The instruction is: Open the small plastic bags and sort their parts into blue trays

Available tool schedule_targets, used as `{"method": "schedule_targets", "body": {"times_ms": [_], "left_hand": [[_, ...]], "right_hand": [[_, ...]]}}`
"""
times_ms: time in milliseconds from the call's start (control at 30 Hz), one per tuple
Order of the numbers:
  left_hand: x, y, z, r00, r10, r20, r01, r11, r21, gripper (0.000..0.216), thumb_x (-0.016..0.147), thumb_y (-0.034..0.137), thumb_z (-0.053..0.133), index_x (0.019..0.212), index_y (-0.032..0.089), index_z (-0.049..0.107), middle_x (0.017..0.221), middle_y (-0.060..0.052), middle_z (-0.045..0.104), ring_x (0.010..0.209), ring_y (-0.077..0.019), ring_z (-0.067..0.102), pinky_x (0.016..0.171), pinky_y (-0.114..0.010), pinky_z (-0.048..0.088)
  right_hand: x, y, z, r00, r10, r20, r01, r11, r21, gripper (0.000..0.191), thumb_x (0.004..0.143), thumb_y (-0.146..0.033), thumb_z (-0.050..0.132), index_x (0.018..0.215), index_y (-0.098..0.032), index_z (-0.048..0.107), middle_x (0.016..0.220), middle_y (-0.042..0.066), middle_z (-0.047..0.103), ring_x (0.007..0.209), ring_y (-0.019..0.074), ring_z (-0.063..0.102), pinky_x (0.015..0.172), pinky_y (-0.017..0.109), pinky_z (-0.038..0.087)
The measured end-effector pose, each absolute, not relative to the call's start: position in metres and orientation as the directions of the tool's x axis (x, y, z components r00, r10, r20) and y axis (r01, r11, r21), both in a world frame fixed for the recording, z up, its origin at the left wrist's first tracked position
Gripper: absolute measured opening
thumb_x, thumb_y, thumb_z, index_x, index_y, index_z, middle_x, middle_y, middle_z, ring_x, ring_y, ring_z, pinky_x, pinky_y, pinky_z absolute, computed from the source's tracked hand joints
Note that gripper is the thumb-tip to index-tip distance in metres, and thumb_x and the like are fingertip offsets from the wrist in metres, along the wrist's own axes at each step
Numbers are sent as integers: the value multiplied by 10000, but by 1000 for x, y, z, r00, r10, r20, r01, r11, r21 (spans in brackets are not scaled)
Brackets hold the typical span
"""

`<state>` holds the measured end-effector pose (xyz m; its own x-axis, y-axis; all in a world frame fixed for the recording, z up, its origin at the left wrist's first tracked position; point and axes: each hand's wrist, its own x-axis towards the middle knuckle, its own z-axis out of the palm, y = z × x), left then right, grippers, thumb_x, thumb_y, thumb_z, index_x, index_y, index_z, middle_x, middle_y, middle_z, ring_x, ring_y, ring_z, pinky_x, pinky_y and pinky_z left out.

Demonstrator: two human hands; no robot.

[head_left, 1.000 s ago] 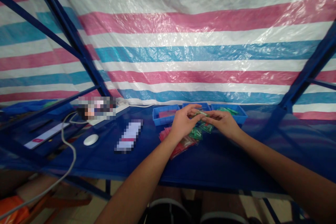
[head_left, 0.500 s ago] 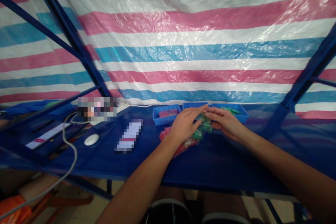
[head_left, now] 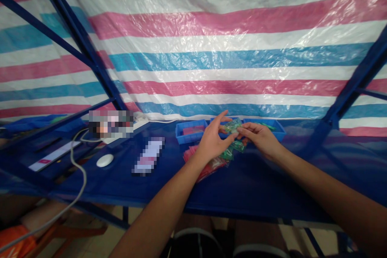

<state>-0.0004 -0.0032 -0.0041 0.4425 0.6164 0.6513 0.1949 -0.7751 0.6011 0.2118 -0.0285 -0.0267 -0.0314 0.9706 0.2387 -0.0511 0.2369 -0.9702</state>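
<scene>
A small clear plastic packet with green contents (head_left: 232, 125) is held up between my two hands. My right hand (head_left: 262, 140) pinches its right edge between thumb and fingers. My left hand (head_left: 211, 139) grips its left side, thumb in front and fingers partly hidden behind, with the index finger stretched upward. Below my hands, several green packets (head_left: 228, 153) lie on the blue table (head_left: 250, 185). Red packets (head_left: 210, 170) are spread under and beside my left wrist. What exactly the packets contain is too small to tell.
Along the back stand a blue tray with reddish contents (head_left: 191, 139), a middle blue tray mostly behind my left hand, and a right blue tray (head_left: 278, 134) with green pieces. Leftward are a phone (head_left: 149, 155), a white oval object (head_left: 105, 160) and a white cable (head_left: 81, 169). Blue frame posts rise both sides.
My hands have lifted slightly and moved a little apart at the fingertips. The green packet is now raised and visible between them. My left index finger points further upward.
</scene>
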Motion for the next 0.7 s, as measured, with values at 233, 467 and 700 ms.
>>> {"method": "schedule_targets", "body": {"times_ms": [233, 467, 700], "left_hand": [[-2, 2, -9, 608, 383, 695, 254, -924, 287, 389, 955, 187, 709, 1334, 275, 708, 1442, -93, 660, 1383, -265, 599, 1204, -488, 480], [-3, 0, -5, 442, 573, 690, 277, -819, 502, 243, 991, 270, 683, 1218, 232, 759, 1143, -68, 808, 1050, -228, 767, 1018, -391, 598], [-1, -5, -1, 464, 565, 682, 230, -821, 523, 551, 943, 312, 748, 1470, 256, 597, 1377, -113, 708, 1245, -268, 698, 1107, -460, 560]], "right_hand": [[212, -30, -27, -49, 990, 134, -219, 120, -968, 530, 744, -499, 934, 1144, -234, 711, 750, -9, 715, 589, 122, 588, 515, 232, 425], [209, -35, -20, -107, 982, 158, -139, 143, -980, 436, 861, -617, 804, 985, -200, 762, 791, 19, 707, 584, 116, 567, 493, 248, 399], [211, -34, -21, -76, 987, 145, -86, 138, -987, 392, 816, -566, 861, 845, -207, 706, 580, -58, 516, 476, 89, 378, 462, 257, 262]]}}
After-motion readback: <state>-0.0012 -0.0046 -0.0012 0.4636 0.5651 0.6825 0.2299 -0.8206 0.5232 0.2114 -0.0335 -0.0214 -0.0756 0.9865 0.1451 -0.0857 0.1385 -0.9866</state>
